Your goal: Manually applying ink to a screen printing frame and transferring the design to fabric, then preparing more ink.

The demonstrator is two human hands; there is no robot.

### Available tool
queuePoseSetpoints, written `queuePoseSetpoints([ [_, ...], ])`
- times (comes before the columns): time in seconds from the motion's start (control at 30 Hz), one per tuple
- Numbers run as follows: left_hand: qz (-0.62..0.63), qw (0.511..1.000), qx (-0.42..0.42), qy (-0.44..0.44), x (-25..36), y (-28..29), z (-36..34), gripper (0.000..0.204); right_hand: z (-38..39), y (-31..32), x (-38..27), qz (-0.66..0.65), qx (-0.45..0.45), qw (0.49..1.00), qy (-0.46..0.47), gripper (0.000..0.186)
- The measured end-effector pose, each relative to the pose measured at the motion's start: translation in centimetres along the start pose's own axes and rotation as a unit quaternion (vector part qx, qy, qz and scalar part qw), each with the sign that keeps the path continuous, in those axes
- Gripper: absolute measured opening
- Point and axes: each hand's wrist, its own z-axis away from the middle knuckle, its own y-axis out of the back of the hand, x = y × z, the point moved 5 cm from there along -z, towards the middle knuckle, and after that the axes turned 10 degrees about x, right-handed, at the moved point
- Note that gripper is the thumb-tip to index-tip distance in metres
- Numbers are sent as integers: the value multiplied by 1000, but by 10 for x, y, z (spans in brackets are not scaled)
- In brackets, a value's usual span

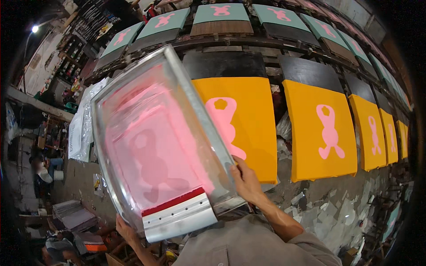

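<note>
I hold a metal-edged screen printing frame (205, 116) tilted in front of me. Pink ink is smeared over its mesh, where a darker figure shape shows. My right hand (245, 178) grips the frame's right side near its lower corner. At the lower left edge is my left hand (126, 228), closed on the frame, its fingers partly hidden. A squeegee (178, 218) with a silver holder and red blade rests inside the frame's near end. Just behind the frame, partly covered by it, lies a yellow fabric panel (254, 128) with a pink figure print (226, 116).
More yellow panels (306, 133) with pink prints line boards to the right. Across a dark rail, mint green panels (222, 14) bear similar prints. A plastic-wrapped package (82, 128) stands at left. Scraps (328, 213) litter the floor. Other people (44, 170) are at the far left and lower left.
</note>
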Motion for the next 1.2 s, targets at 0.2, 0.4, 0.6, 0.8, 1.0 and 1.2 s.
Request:
queuePoseSetpoints([
  [0.2,-14,987,147,59,-33,79,33,51,3,-62,-24,19,-106,992,64,49],
  [0.4,-9,976,204,77,-97,143,16,51,17,-132,-59,36,-116,979,161,51],
  [0.6,-52,958,282,27,-156,239,-34,51,69,-230,-99,29,-188,972,136,50],
  [0.8,-84,969,229,-29,-151,299,-52,51,116,-316,-132,22,-225,961,159,49],
  [1.0,-205,932,254,-155,-129,313,-84,34,131,-388,-160,0,-265,947,179,47],
  [1.2,-220,931,287,-60,-203,358,-147,48,123,-482,-181,43,-286,946,147,49],
])
